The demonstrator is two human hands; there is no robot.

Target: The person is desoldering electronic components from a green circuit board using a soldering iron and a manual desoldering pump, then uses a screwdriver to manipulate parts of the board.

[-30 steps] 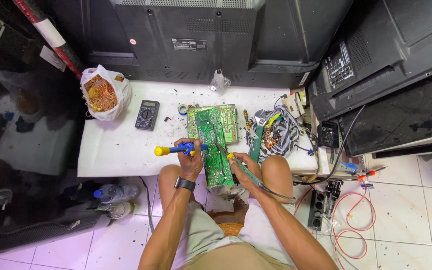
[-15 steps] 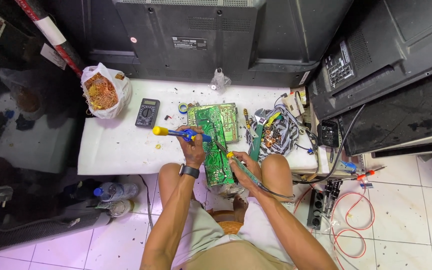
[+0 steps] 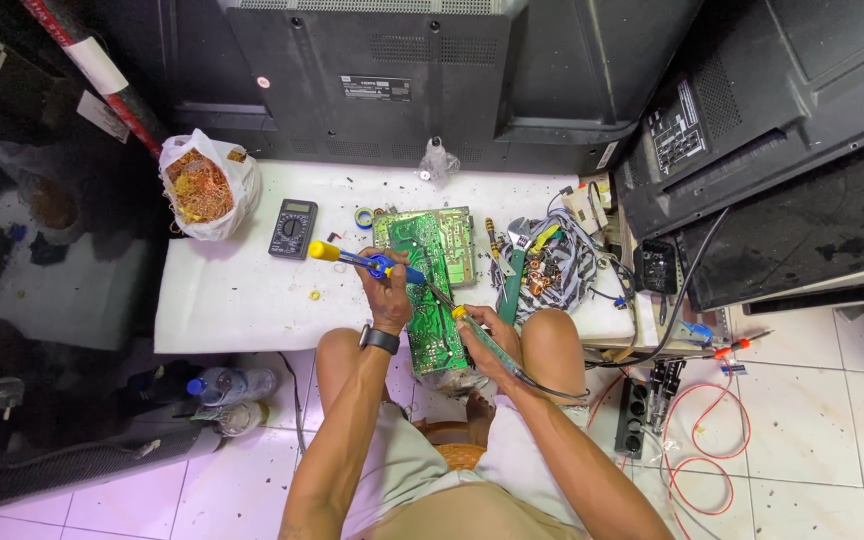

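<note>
Meanwhile left hand (image 3: 389, 292) grips desoldering pump (image 3: 364, 262); right hand (image 3: 484, 345) holds soldering iron (image 3: 492, 348) over circuit board (image 3: 430, 300).

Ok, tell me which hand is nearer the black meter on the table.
Left. The left hand is just right of the meter, holding a blue tool; the right hand is further off, past the green board.
</note>
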